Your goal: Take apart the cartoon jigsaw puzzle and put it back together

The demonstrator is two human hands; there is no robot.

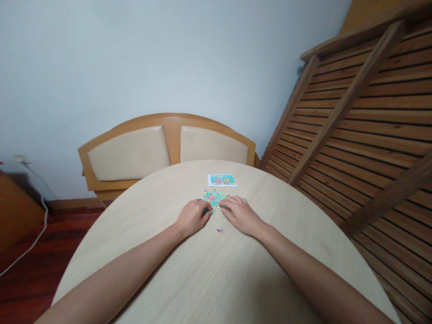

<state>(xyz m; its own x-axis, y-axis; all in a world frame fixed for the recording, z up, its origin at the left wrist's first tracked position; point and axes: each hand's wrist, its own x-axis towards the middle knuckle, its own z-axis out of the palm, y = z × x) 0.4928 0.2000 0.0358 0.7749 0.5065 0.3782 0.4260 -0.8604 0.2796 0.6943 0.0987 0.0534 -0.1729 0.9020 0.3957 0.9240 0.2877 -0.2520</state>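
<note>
Small puzzle pieces in teal, pink and yellow lie in a loose heap on the table between my hands. My left hand rests at the heap's left edge, its fingers curled towards the thumb around a bit of teal that looks like a puzzle piece. At the right edge, my right hand lies with fingers stretched over the pieces and thumb apart. Its fingertips partly hide what is under them. A few joined or overlapping pieces sit nearer me, apart from the heap. Beyond the heap lies a picture card showing pink and yellow cartoon figures.
The round pale wooden table fills the foreground. Behind it stands a wooden headboard with cream panels, against the wall. A slatted wooden frame leans at the right. A white cable hangs at the left.
</note>
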